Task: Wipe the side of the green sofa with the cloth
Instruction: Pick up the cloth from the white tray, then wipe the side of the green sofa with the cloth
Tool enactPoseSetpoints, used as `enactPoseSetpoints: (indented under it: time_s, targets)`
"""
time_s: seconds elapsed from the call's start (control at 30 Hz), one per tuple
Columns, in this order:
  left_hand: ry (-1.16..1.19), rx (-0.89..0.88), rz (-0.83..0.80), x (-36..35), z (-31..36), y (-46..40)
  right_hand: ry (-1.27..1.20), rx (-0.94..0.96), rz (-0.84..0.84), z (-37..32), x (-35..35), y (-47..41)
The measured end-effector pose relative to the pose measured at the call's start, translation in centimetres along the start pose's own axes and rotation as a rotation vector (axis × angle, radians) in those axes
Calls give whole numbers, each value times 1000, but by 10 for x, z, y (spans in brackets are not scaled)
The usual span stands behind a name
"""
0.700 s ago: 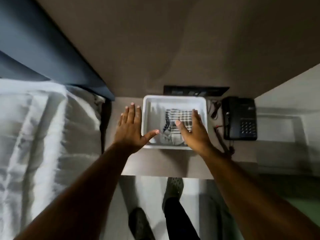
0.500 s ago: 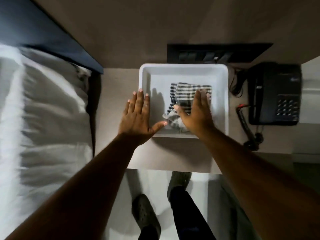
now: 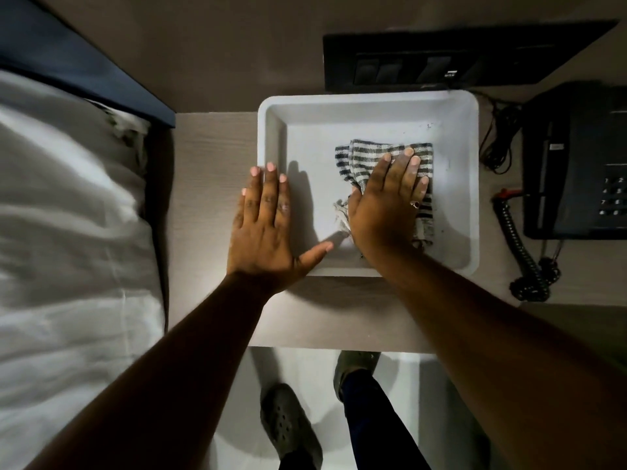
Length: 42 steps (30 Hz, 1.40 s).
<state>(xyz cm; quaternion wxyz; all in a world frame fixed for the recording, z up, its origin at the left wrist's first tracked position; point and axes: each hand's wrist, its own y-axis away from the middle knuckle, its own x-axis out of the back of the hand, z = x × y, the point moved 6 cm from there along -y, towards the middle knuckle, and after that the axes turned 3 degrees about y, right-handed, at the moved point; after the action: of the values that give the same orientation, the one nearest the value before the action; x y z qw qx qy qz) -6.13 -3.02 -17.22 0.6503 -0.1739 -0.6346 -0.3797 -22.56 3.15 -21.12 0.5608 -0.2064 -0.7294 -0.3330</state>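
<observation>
A grey-and-white striped cloth (image 3: 373,152) lies folded in a white tray (image 3: 373,105) on a bedside table (image 3: 207,171). My right hand (image 3: 383,205) lies flat on the cloth with its fingers stretched out. Its thumb is hidden at the cloth's left edge. My left hand (image 3: 268,225) rests palm down across the tray's left rim, fingers spread, thumb pointing into the tray, holding nothing. No green sofa is in view.
A black telephone (image 3: 576,164) with a coiled cord (image 3: 522,252) sits right of the tray. A black switch panel (image 3: 407,62) is on the wall behind it. A bed with white sheets (image 3: 68,215) and a dark headboard (image 3: 68,52) fills the left. My feet (image 3: 288,422) stand below the table edge.
The view has closed in on the tray. My right hand slid further onto the cloth, with the thumb now out of sight. My left hand stays at the tray's left rim.
</observation>
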Motion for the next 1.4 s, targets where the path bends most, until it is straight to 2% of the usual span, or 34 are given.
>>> enactPoseSetpoints:
  time_s: [0.1, 0.23, 0.3, 0.4, 0.5, 0.67, 0.8, 0.9, 1.13, 1.23, 1.4]
  targets:
    - [5, -17, 16, -1, 0, 0, -102, -20, 44, 8, 8, -2]
    - [35, -42, 41, 0, 0, -1, -429, -81, 163, 21, 31, 10]
    - [55, -59, 30, 3, 1, 1, -720, -221, 223, 33, 48, 23]
    - [46, -88, -25, 12, 2, 5, -1356, -518, 255, 49, 73, 43]
    - [98, -126, -61, 31, 8, 16, -1950, -468, 235, 54, 113, 79]
    - [363, -227, -30, 84, 53, 60, -2307, -384, 318, 89, 162, 182]
    - [462, -282, -12, 113, 110, 107, -2478, -302, 559, 139, 199, 286]
    - [518, -393, -13, 120, 174, 150, -2469, -250, 776, 188, 216, 374]
    - [668, -797, -144, 89, 364, 302, -2400, -317, 1138, 289, 190, 595]
    - [580, -961, -245, 57, 422, 388, -2412, -413, 1282, 310, 160, 702]
    - [185, -1284, -405, 12, 491, 561, -2349, -628, 1673, 316, 116, 904]
